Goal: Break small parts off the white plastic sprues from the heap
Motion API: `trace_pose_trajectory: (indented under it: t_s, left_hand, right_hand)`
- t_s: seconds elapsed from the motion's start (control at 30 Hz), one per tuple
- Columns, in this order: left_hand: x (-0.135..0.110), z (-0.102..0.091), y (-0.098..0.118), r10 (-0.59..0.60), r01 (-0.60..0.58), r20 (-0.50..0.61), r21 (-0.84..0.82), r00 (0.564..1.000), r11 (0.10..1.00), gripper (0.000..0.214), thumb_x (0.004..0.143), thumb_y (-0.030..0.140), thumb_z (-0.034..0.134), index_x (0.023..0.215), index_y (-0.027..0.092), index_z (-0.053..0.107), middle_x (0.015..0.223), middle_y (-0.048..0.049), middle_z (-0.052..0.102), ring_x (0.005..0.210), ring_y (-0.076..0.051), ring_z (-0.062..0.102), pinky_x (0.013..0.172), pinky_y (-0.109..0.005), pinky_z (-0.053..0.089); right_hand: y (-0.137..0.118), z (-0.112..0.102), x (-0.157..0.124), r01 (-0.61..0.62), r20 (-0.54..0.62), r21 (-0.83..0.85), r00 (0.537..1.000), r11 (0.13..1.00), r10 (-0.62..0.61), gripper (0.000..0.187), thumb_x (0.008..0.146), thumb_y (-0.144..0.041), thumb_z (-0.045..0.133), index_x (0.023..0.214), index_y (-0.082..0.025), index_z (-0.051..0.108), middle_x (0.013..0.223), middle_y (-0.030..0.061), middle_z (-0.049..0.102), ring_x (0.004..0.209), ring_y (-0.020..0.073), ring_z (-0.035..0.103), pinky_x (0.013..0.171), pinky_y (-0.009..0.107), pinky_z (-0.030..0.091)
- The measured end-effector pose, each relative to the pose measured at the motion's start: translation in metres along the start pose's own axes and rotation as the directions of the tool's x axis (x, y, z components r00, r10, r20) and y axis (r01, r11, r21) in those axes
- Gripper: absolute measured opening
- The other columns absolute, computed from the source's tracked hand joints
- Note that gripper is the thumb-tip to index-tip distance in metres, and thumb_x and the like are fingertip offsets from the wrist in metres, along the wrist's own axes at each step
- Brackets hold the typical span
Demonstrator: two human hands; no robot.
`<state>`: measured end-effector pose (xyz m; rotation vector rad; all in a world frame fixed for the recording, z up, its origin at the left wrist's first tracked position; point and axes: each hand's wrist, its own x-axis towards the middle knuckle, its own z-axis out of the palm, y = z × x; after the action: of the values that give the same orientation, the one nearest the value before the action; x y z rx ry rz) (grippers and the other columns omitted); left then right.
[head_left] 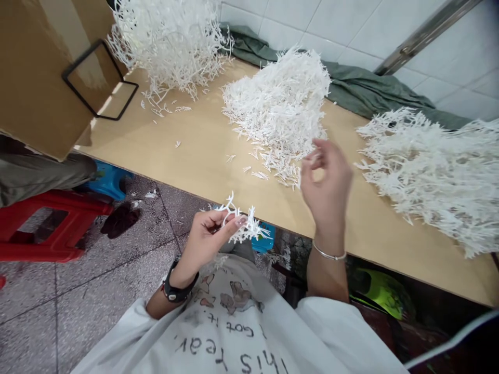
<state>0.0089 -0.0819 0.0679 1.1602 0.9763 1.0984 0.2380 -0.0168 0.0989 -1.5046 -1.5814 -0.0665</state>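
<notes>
Between the thumb and fingers of my left hand [208, 236] is a white branched plastic piece [252, 228], with forked tips sticking out on both sides, just in front of the table edge. My right hand [327, 182] is raised at the right of the middle pile of small white forked pieces [280, 101]. Its thumb and forefinger are curled together in a ring; the hand is slightly blurred, and I cannot make out what is in the pinch. A few loose forked pieces [259, 175] lie on the table in front of that pile.
On the brown tabletop [156, 150] stand a tall heap of white branched pieces [175, 41] at left and a wide heap [440, 176] at right. A black wire frame [99, 80] leans by a cardboard box [42, 67]. Green cloth [358, 88] lines the tiled wall. A red stool [50, 223] is left.
</notes>
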Motion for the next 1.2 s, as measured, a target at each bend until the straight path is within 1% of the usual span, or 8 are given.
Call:
trace_pose_trajectory:
  t_s: [0.2,0.37,0.47,0.7,0.8,0.9,1.07,1.2]
  left_hand:
    - [0.004,0.004,-0.005,0.020,-0.019,-0.060,0.022,0.998,1.000,0.036,0.080,0.041,0.068,0.058,0.015,0.056,0.056,0.0033,0.038,0.055,-0.008,0.030,0.052,-0.022,0.025]
    - [0.003,0.003,-0.004,0.042,-0.042,0.007,0.066,0.999,0.997,0.036,0.082,0.040,0.065,0.059,0.015,0.052,0.058,0.0035,0.037,0.056,-0.008,0.030,0.051,-0.022,0.026]
    - [0.003,0.002,-0.003,0.038,-0.045,0.081,0.090,0.996,0.995,0.037,0.087,0.039,0.059,0.060,0.016,0.048,0.058,0.0038,0.035,0.056,-0.008,0.029,0.051,-0.021,0.025]
    - [-0.001,0.008,-0.001,0.002,0.000,0.117,-0.019,0.993,1.000,0.045,0.078,0.045,0.068,0.055,0.016,0.042,0.053,0.0049,0.032,0.050,-0.006,0.026,0.046,-0.020,0.023]
    - [-0.007,0.006,-0.004,0.006,-0.007,-0.028,-0.044,1.000,0.999,0.050,0.078,0.046,0.069,0.051,0.016,0.039,0.050,0.0053,0.031,0.047,-0.006,0.024,0.043,-0.019,0.023]
    - [-0.010,0.001,-0.007,0.017,-0.020,-0.078,-0.035,0.997,0.999,0.043,0.079,0.046,0.068,0.054,0.015,0.051,0.050,0.0038,0.039,0.047,-0.006,0.028,0.044,-0.019,0.027]
    - [-0.006,0.004,-0.006,0.043,-0.046,-0.080,-0.033,0.996,0.998,0.042,0.080,0.045,0.068,0.055,0.014,0.055,0.052,0.0038,0.038,0.050,-0.006,0.029,0.046,-0.020,0.027]
    - [-0.003,0.007,-0.003,0.045,-0.046,-0.138,-0.005,0.989,0.999,0.044,0.079,0.045,0.068,0.052,0.014,0.053,0.051,0.0037,0.037,0.050,-0.007,0.029,0.047,-0.020,0.027]
  right_hand:
    - [-0.022,0.014,-0.031,-0.058,0.300,0.181,0.954,0.982,0.001,0.025,0.093,-0.038,0.048,0.084,-0.018,0.060,0.085,0.0067,0.062,0.083,0.0189,0.057,0.075,0.033,0.045]
    - [-0.056,0.000,-0.046,-0.323,0.757,0.469,0.627,0.822,-0.186,0.040,0.093,-0.051,0.045,0.072,-0.018,0.052,0.062,-0.0035,0.043,0.057,0.0090,0.039,0.053,0.024,0.031]
    - [-0.057,0.001,-0.045,-0.375,0.793,0.482,0.571,0.792,-0.213,0.041,0.092,-0.046,0.052,0.063,-0.018,0.045,0.059,-0.0048,0.033,0.054,0.0077,0.031,0.050,0.023,0.026]
    - [-0.054,0.004,-0.051,-0.432,0.687,0.553,0.720,0.712,-0.097,0.047,0.089,-0.050,0.054,0.056,-0.018,0.045,0.052,-0.0046,0.031,0.047,0.0075,0.027,0.046,0.025,0.023]
    - [-0.035,-0.002,-0.035,-0.285,0.198,0.678,0.959,0.678,0.205,0.052,0.085,-0.054,0.057,0.053,-0.020,0.035,0.051,-0.0054,0.027,0.046,0.0077,0.026,0.046,0.025,0.023]
    - [-0.006,-0.005,-0.011,-0.130,-0.199,0.637,0.925,0.760,0.325,0.045,0.087,-0.050,0.055,0.058,-0.022,0.035,0.055,-0.0054,0.028,0.046,0.0081,0.024,0.047,0.026,0.022]
    - [0.015,0.005,-0.003,-0.111,0.045,0.049,0.993,0.993,0.109,0.027,0.079,-0.038,0.066,0.093,-0.019,0.054,0.087,0.0043,0.056,0.073,0.0163,0.049,0.074,0.034,0.041]
    - [-0.014,0.002,-0.024,-0.112,0.389,0.344,0.921,0.932,-0.033,0.028,0.092,-0.044,0.050,0.104,-0.020,0.059,0.098,0.0066,0.064,0.085,0.0174,0.058,0.079,0.033,0.044]
